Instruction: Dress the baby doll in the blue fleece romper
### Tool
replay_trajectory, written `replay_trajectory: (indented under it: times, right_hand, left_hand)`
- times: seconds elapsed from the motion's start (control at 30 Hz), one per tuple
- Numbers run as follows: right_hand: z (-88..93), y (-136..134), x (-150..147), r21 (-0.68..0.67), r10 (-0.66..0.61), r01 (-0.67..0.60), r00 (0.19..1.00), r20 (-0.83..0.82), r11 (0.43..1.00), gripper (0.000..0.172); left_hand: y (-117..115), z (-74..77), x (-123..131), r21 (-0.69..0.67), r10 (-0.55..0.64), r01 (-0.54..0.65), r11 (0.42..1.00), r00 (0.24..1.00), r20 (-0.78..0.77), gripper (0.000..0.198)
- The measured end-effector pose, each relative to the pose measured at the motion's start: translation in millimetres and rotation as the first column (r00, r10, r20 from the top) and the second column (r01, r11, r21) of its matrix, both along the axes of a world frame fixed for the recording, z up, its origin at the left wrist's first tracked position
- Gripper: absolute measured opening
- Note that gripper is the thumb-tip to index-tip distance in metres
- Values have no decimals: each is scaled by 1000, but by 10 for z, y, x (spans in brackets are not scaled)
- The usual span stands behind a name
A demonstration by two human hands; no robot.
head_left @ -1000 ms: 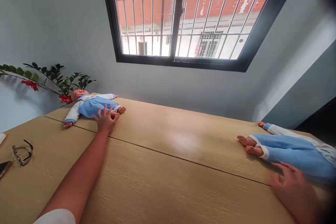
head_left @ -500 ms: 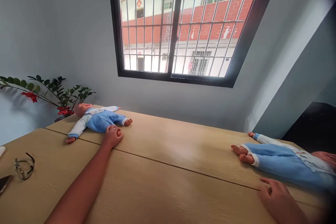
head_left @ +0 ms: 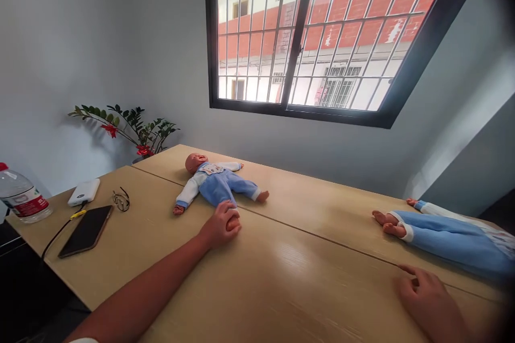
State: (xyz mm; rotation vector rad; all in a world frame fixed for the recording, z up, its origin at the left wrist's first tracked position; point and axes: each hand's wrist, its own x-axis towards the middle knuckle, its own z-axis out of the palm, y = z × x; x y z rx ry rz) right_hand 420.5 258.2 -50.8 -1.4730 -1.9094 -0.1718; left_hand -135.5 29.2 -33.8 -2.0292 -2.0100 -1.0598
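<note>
A baby doll point(head_left: 217, 185) in blue trousers and a white-and-blue top lies on its back on the wooden table, left of the middle, its head away from me. My left hand point(head_left: 220, 225) is closed around one of its feet, and part of that foot shows between my fingers. At the right lies a second baby doll point(head_left: 438, 233) in similar clothes, its bare feet pointing left and its head out of view. Close in front of its legs, my right hand point(head_left: 428, 297) is apart from it over the table, fingers loosely bent and holding nothing.
On the table's left side are glasses point(head_left: 121, 199), a phone point(head_left: 86, 230), a white power bank point(head_left: 84, 192) with a cable, and a bottle point(head_left: 24, 195) with a red cap. A potted plant point(head_left: 139, 131) stands behind the far-left corner. A barred window is ahead.
My left hand has drawn the left doll nearer to me, its held foot now on the near side of the table seam. The view has turned left, bringing the bottle and power bank in.
</note>
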Motion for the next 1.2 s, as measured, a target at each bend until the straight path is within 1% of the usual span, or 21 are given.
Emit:
replay_trajectory:
  times: [0.07, 0.13, 0.27, 0.33, 0.4, 0.47, 0.57, 0.63, 0.67, 0.73, 0.8, 0.87, 0.9, 0.93, 0.97, 1.03, 1.07, 1.1, 1.13, 1.17, 1.2]
  right_hand:
    - [31, -89, -35, -26, 34, -35, 999, -42, 999, 23]
    - [48, -162, -62, -34, 75, -79, 993, -95, 996, 27]
    - [45, -268, -100, 11, 168, -168, 975, -146, 986, 28]
    - [48, -319, -126, 23, 226, -224, 965, -136, 974, 27]
    - [66, -375, -169, 47, 295, -292, 948, -115, 955, 25]
    - [95, -443, -235, 78, 366, -360, 926, -93, 930, 23]
    - [141, -572, -384, 119, 458, -450, 887, -59, 885, 21]
    - [165, -677, -511, 137, 510, -501, 860, -35, 854, 21]
    - [177, -733, -580, 138, 534, -527, 845, -21, 839, 21]
    - [199, -843, -716, 114, 577, -575, 816, 15, 810, 23]
    - [219, -931, -829, 77, 611, -614, 789, 59, 786, 23]
    - [229, -982, -899, 50, 634, -639, 768, 92, 767, 24]
    - [228, -993, -914, 43, 641, -647, 761, 101, 761, 24]
    - [225, -997, -919, 42, 644, -651, 757, 108, 758, 24]
    - [222, -996, -917, 45, 645, -652, 756, 111, 757, 24]
    - [229, -1001, -920, 59, 641, -649, 759, 113, 758, 24]
    - [249, -1015, -942, 74, 638, -646, 763, 105, 760, 24]
    - [284, -1039, -990, 94, 639, -645, 764, 88, 758, 23]
    - [337, -1076, -1070, 116, 644, -646, 762, 62, 754, 23]
    - [410, -1126, -1186, 133, 656, -653, 754, 27, 746, 23]
    - [498, -1186, -1340, 143, 676, -668, 736, -14, 730, 23]
  left_hand:
    - [-258, 6, 268, -21, -151, 152, 988, 988, 26, 31]
    - [-514, 8, 507, -45, -296, 298, 953, 954, 54, 37]
    - [-984, 11, 876, -100, -524, 529, 843, 849, 74, 48]
    - [-1190, 29, 1015, -132, -605, 609, 782, 793, 72, 53]
    - [-1375, 69, 1131, -163, -653, 653, 739, 755, 66, 56]
    - [-1535, 132, 1225, -192, -678, 673, 715, 734, 45, 54]
    - [-1724, 256, 1328, -239, -700, 677, 696, 714, -14, 35]
    - [-1821, 339, 1376, -275, -696, 659, 700, 716, -54, 21]
    - [-1863, 375, 1393, -289, -688, 647, 706, 723, -63, 18]
    - [-1928, 435, 1406, -300, -679, 638, 709, 732, -48, 24]
    - [-1950, 476, 1378, -298, -693, 663, 687, 721, 5, 42]
    - [-1881, 502, 1296, -294, -726, 707, 643, 685, 62, 60]
    - [-1793, 511, 1236, -278, -729, 717, 639, 680, 78, 64]
    - [-1660, 517, 1165, -247, -709, 705, 664, 699, 90, 63]
    - [-1483, 523, 1088, -206, -668, 673, 711, 737, 102, 58]
    - [-1010, 532, 926, -98, -478, 497, 862, 862, 169, 37]
    - [-738, 536, 846, -108, -379, 411, 905, 895, 235, 34]
    - [-463, 539, 770, -131, -285, 340, 931, 904, 319, 36]
    - [-202, 540, 699, -190, -211, 315, 930, 880, 426, 45]
    - [32, 538, 632, -254, -169, 349, 902, 827, 536, 54]
    - [227, 530, 571, -289, -176, 400, 870, 799, 575, 59]
